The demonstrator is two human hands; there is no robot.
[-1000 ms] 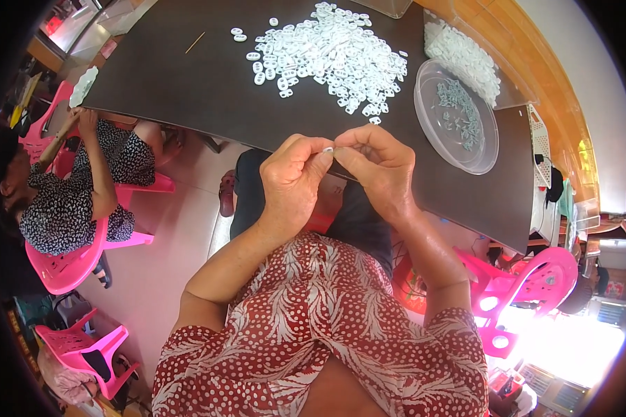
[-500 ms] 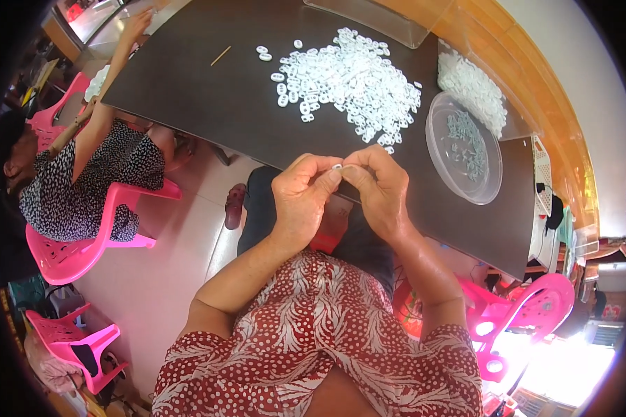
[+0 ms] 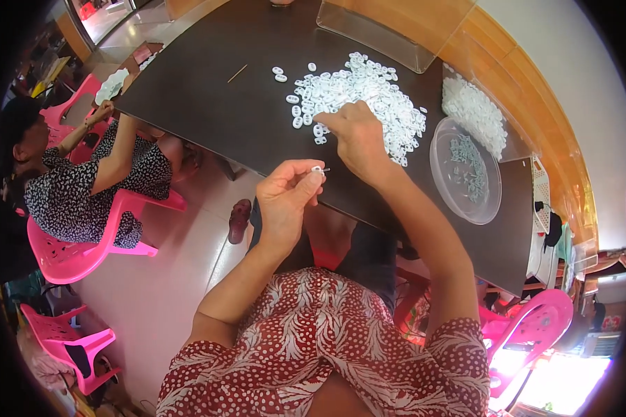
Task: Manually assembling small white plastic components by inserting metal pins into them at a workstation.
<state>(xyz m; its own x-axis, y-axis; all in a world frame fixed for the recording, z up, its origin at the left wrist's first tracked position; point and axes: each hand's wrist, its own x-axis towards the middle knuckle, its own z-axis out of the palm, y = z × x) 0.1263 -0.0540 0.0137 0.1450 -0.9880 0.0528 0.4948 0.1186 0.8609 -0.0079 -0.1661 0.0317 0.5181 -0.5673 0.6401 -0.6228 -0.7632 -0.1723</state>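
Note:
My left hand (image 3: 283,203) is closed above the table's near edge. Between its thumb and forefinger it pinches a small white plastic piece (image 3: 317,169), and a thin dark grey pin sticks out of that piece. My right hand (image 3: 358,139) reaches over the near left side of a heap of white oval two-holed plastic pieces (image 3: 403,125). Its forefinger stretches left toward loose pieces at the heap's edge, with the other fingers bent and the thumb mostly hidden. I see nothing in its grasp.
Right of the heap, a round clear tub (image 3: 444,182) holds small grey pins, beside a clear bin of white pieces (image 3: 474,111). A thin stick (image 3: 238,73) lies on the dark table (image 3: 188,90). At left another person sits on a pink chair (image 3: 69,251).
My hands have parted. The right has moved up to the heap, while the left keeps the white piece and has shifted slightly left and down. The seated person's raised arm has come down.

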